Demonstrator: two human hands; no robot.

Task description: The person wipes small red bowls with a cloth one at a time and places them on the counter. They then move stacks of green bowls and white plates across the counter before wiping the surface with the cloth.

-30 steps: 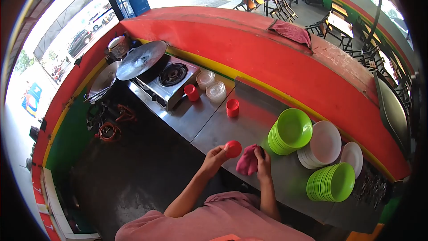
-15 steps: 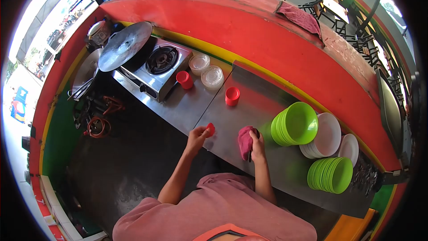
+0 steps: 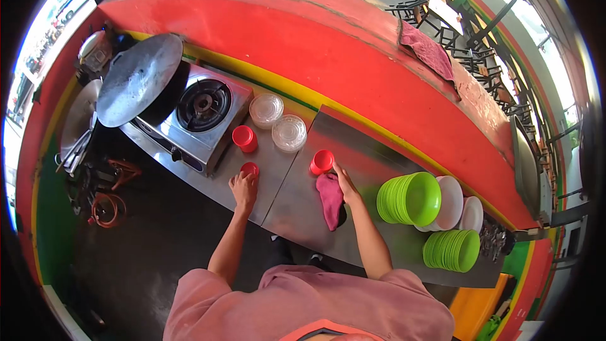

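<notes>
My left hand (image 3: 243,188) has its fingers round a small red cup (image 3: 250,169) at the counter's front edge, left of the seam. Just behind it stands another red cup (image 3: 245,139). My right hand (image 3: 344,182) is beside a third red cup (image 3: 322,161), its fingers stretched along the cup's right side; whether they grip it is hard to tell. Under that cup's front and against my right hand lies a crumpled dark pink cloth (image 3: 330,201), with something dark at its lower edge.
A gas stove (image 3: 203,106) and a large wok (image 3: 140,79) are at the left. Clear plastic containers (image 3: 289,133) stand behind the cups. Stacked green plates (image 3: 421,199) and white plates (image 3: 448,203) fill the right side. A red wall (image 3: 284,50) runs behind.
My left hand has moved left and down to the counter with the red cup. My right hand has reached forward to the right-hand cup, and the cloth has come near that cup. The view has shifted.
</notes>
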